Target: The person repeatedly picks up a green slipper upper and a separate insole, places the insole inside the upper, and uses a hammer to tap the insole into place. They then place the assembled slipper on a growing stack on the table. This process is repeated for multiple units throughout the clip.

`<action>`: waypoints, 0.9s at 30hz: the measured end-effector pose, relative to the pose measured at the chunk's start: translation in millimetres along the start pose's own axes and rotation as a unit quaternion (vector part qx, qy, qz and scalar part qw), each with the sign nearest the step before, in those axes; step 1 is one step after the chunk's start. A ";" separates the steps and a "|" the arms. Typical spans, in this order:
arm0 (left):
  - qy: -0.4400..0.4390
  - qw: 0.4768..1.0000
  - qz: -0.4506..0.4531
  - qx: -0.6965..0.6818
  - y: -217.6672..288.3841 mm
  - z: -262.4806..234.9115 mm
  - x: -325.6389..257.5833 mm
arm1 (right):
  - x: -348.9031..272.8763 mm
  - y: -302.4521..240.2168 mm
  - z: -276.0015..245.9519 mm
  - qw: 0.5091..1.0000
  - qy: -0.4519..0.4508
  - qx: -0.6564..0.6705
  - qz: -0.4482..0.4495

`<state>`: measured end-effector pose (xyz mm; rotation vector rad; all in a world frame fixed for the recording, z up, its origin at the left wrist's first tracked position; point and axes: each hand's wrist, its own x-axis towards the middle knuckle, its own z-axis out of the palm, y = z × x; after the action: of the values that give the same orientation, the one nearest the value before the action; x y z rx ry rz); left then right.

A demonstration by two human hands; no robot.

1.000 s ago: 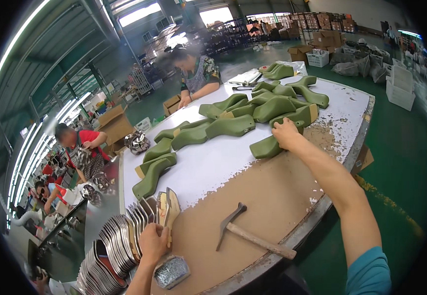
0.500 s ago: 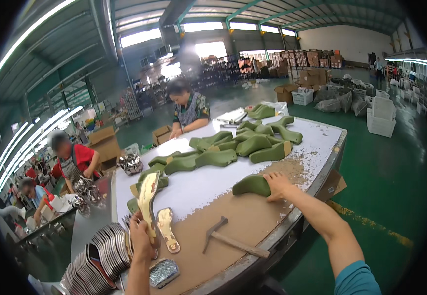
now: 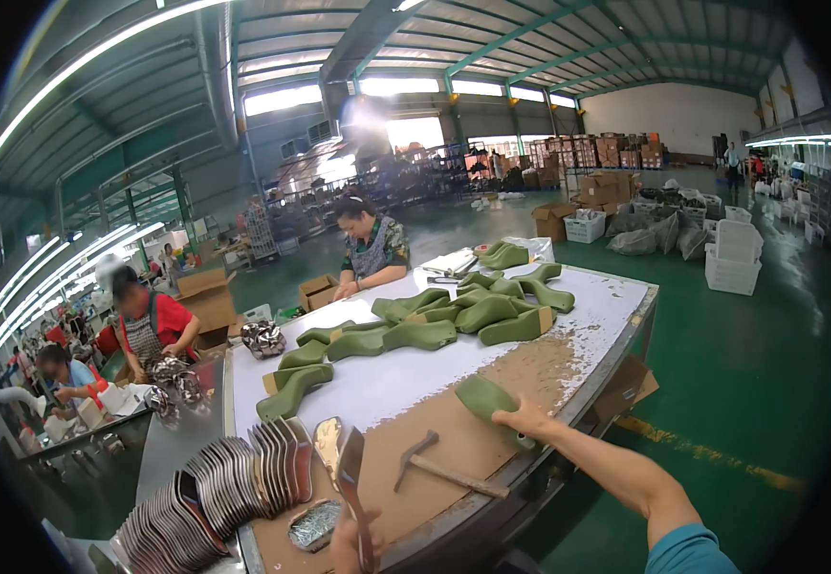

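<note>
My left hand point(image 3: 356, 541) is closed around a shoe insole point(image 3: 349, 469), tipped up on edge near the front of the table. Partly behind it lies a second insole point(image 3: 327, 442) with a pale gold face. My right hand point(image 3: 524, 418) grips a green shoe last point(image 3: 484, 396) at its near end, over the brown, worn part of the table. Between the hands a hammer point(image 3: 456, 474) with a wooden handle lies flat. A silvery foil-like block point(image 3: 314, 526) sits beside my left hand. Rows of stacked insoles point(image 3: 224, 483) stand to its left.
More green lasts point(image 3: 420, 334) lie heaped across the white-covered table point(image 3: 387, 381). At its far side a co-worker point(image 3: 370, 244) bends over the surface. Another person in red point(image 3: 162, 320) works at the left. A cardboard box point(image 3: 616, 392) sits beside the table's right edge.
My left hand has moved down and right, turning the insole edge-on. The last in my right hand has been turned and drawn closer. The head view has shifted slightly.
</note>
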<state>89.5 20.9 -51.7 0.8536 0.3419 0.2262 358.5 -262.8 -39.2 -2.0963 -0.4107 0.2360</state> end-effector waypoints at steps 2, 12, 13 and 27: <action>-0.014 0.999 0.040 -0.019 -8.4 3.1 -24.3 | -38.0 -38.5 24.2 0.946 -0.079 0.313 0.022; 0.013 0.995 0.099 -0.029 -42.4 -16.1 -80.1 | -184.6 -118.5 171.6 0.950 -0.138 0.201 -0.195; 0.024 0.980 0.194 0.036 -34.1 -12.2 -95.2 | -198.2 -120.7 189.2 0.946 -0.129 0.214 -0.208; 0.104 0.955 0.076 -0.268 -51.8 -19.3 -120.5 | -258.0 -78.3 195.3 0.872 -0.310 0.369 -0.083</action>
<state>-25.9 -38.4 -78.7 0.3179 0.3878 0.5279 40.9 -169.4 -74.4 -1.1834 -0.7394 0.8340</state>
